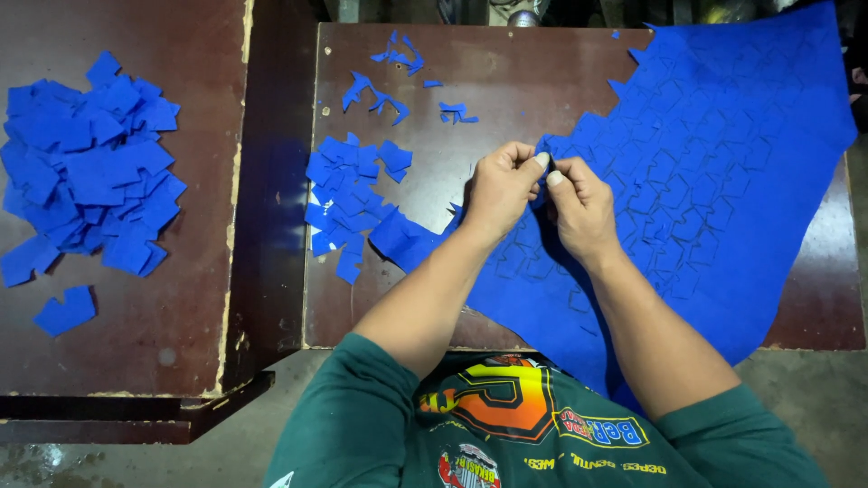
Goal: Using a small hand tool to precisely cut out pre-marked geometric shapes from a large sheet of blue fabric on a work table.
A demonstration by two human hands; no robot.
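Pinching the blue sheet (714, 154), both hands' fingers (540, 161) clamp its edge over dark-brown tables (434, 298).

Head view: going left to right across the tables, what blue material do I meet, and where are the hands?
Large pile of cut pieces → smaller pile of cut pieces → left hand → right hand, both pinching the sheet's edge → big blue die-cut sheet.

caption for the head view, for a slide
Both hands, left hand and right hand, pinch the edge of a pre-cut blue sheet beside piles of blue pieces.
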